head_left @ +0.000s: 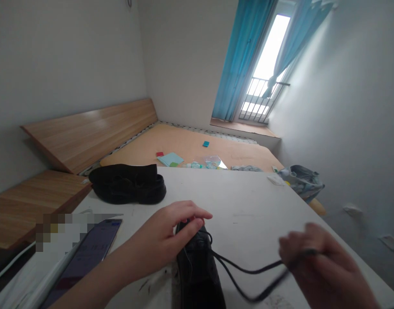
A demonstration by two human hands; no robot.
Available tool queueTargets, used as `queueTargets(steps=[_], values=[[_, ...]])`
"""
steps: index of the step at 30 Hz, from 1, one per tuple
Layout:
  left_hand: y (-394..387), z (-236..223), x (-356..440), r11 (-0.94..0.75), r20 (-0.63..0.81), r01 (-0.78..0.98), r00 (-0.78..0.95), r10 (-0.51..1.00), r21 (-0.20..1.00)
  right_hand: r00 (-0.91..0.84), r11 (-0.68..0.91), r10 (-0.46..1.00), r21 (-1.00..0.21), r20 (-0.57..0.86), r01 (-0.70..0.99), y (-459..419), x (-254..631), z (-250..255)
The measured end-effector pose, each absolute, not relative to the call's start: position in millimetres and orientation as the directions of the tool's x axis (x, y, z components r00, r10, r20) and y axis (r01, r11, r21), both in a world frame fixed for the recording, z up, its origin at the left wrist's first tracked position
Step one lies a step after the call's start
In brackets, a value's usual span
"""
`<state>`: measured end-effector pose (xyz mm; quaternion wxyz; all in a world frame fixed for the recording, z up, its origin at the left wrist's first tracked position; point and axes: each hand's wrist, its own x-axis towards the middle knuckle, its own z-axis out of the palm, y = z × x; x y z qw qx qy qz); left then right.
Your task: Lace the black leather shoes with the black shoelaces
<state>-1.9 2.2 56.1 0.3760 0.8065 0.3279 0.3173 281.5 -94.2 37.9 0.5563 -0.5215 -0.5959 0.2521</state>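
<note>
A black shoe (197, 270) lies at the near edge of the white table (248, 201), its laces undone. My left hand (165, 240) grips the shoe's far end, with the fingers curled over it. A black shoelace (248, 270) runs from the eyelets to my right hand (319, 266), which is blurred and pinches the lace between its fingers. Beyond my left hand, a second black leather shoe (128, 184) lies on its side near the table's far left corner.
A smartphone (84, 262) with a lit screen lies at the table's left edge. Beyond the table is a wooden bed frame (190, 146) with small papers and packets on it. A grey bag (301, 182) sits at the far right corner.
</note>
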Motion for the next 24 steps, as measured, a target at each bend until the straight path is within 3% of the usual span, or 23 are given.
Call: queueTargets(steps=[3,6,13,15,18,21,24], values=[[-5,60,-1,-0.568,0.36,0.237,0.57,0.738,0.788,-0.017,0.275,0.956,-0.873,0.293,0.403,-71,227,34],[-8,58,0,-0.663,0.424,0.299,0.577,0.698,0.686,-0.129,0.281,0.96,-0.828,0.251,0.485,-57,197,32],[-6,50,1,-0.756,0.459,0.456,0.606,0.65,0.469,-0.147,0.291,0.957,-0.821,0.251,0.492,-52,190,29],[-5,51,2,-0.703,0.436,0.494,0.556,0.708,0.512,-0.06,0.268,0.96,-0.831,0.274,0.487,-50,189,22],[-6,52,6,-0.545,0.322,0.493,0.468,0.823,0.678,0.06,0.248,0.951,-0.863,0.304,0.441,-50,188,9],[-8,50,11,-0.377,0.156,0.449,0.455,0.877,0.81,0.027,0.283,0.949,-0.884,0.316,0.373,-52,185,2],[-9,47,14,-0.326,0.094,0.425,0.481,0.872,0.844,0.0,0.323,0.937,-0.869,0.348,0.374,-53,182,4]])
